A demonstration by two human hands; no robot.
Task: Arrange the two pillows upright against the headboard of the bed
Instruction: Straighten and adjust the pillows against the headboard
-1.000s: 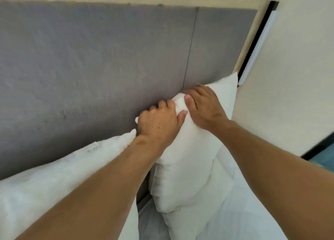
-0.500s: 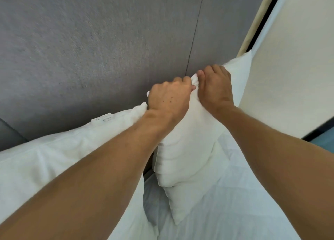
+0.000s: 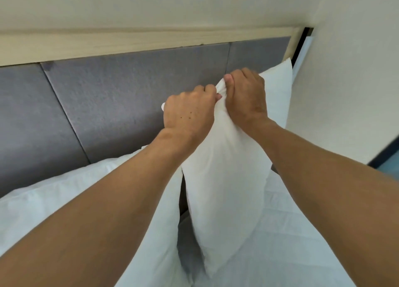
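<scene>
A white right pillow stands on end against the grey padded headboard, its lower corner on the bed. My left hand and my right hand both pinch its top edge, close together. A second white pillow, the left pillow, leans against the headboard to the left, partly hidden under my left forearm. The two pillows nearly touch, with a narrow dark gap between them.
A pale wooden rail caps the headboard. A cream wall closes in on the right, right beside the held pillow. White bedding covers the mattress below. A dark strip of floor edge shows at far right.
Both hands have lifted the right pillow's top edge higher up the headboard, and the pillow now stands taller. The view has tilted up, showing the wooden rail.
</scene>
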